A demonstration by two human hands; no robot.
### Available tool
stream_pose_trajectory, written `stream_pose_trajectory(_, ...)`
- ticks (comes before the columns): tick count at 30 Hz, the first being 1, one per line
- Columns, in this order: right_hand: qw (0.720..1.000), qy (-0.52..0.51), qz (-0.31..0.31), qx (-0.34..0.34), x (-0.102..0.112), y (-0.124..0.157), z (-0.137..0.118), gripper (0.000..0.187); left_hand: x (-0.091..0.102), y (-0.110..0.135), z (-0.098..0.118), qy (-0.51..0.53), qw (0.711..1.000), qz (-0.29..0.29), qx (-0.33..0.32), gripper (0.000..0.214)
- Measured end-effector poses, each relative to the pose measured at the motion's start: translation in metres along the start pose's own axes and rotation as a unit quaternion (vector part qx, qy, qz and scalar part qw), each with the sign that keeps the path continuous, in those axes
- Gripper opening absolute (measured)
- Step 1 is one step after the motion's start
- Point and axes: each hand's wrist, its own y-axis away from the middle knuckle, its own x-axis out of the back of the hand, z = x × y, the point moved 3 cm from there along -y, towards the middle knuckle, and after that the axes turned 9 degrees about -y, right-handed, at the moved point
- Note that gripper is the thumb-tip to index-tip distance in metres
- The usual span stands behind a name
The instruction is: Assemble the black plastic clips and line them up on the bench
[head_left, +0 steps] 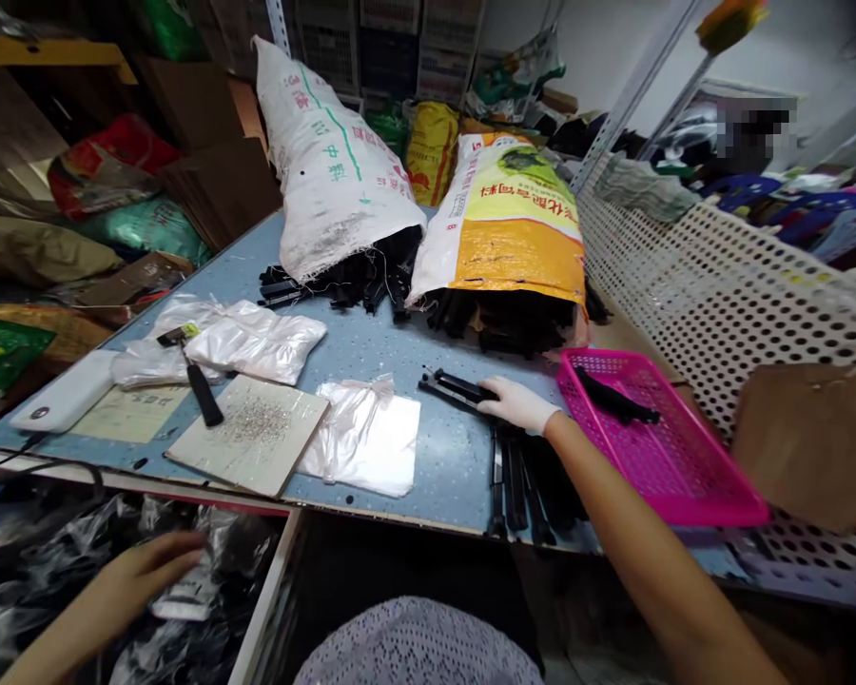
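Observation:
My right hand (519, 405), in a white glove, is closed around the end of a long black plastic piece (451, 388) that looks like a pair of parallel bars. Below it, several similar black bars (517, 480) lie side by side at the table's front edge, partly hidden by my forearm. My left hand (158, 563) is bare and slightly blurred, its fingers stretched out. It hovers over a drawer-like bin of clear plastic bags (185, 604) with dark contents, and nothing shows in its fingers.
A pink basket (656, 509) holding one black piece (613, 395) stands at right. Two sacks, one white (335, 176) and one orange-yellow (517, 252), spill black parts. Further left are clear bags (371, 447), a board (249, 438), a hammer (201, 385) and a white device (68, 392).

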Motion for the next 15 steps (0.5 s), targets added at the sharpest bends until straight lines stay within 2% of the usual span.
stream_pose_trajectory(2,0.999,0.006,0.011,-0.029,-0.001,0.000,-0.002,0.053,-0.034,-0.022,0.061,0.063,0.992,-0.078,-0.083,0.034)
stream_pose_trajectory(3,0.999,0.010,0.018,-0.045,-0.003,0.001,-0.005,0.051,-0.052,-0.032,0.097,0.080,0.986,-0.075,-0.125,0.032)
stream_pose_trajectory(4,0.998,0.014,0.027,-0.062,-0.006,0.001,-0.009,0.045,-0.069,-0.042,0.132,0.079,0.984,-0.044,-0.155,0.029)
stream_pose_trajectory(5,0.996,0.016,0.036,-0.078,-0.009,0.002,-0.014,0.039,-0.086,-0.052,0.164,0.063,0.984,0.011,-0.168,0.025)
stream_pose_trajectory(7,0.993,0.011,0.057,-0.107,-0.014,0.005,-0.024,0.031,-0.120,-0.070,0.210,0.049,0.983,0.051,-0.169,0.020)
stream_pose_trajectory(8,0.991,0.003,0.067,-0.119,-0.016,0.007,-0.027,0.030,-0.134,-0.077,0.223,0.045,0.983,0.064,-0.167,0.016)
stream_pose_trajectory(10,0.986,-0.024,0.088,-0.141,-0.018,0.010,-0.032,0.030,-0.150,-0.088,0.229,0.049,0.983,0.068,-0.164,0.010)
stream_pose_trajectory(12,0.980,-0.069,0.106,-0.156,-0.014,0.013,-0.033,0.030,-0.152,-0.096,0.218,0.067,0.982,0.056,-0.165,0.012)
stream_pose_trajectory(15,0.963,-0.172,0.127,-0.164,-0.002,0.019,-0.036,0.032,-0.143,-0.107,0.195,0.113,0.982,0.027,-0.151,0.012)
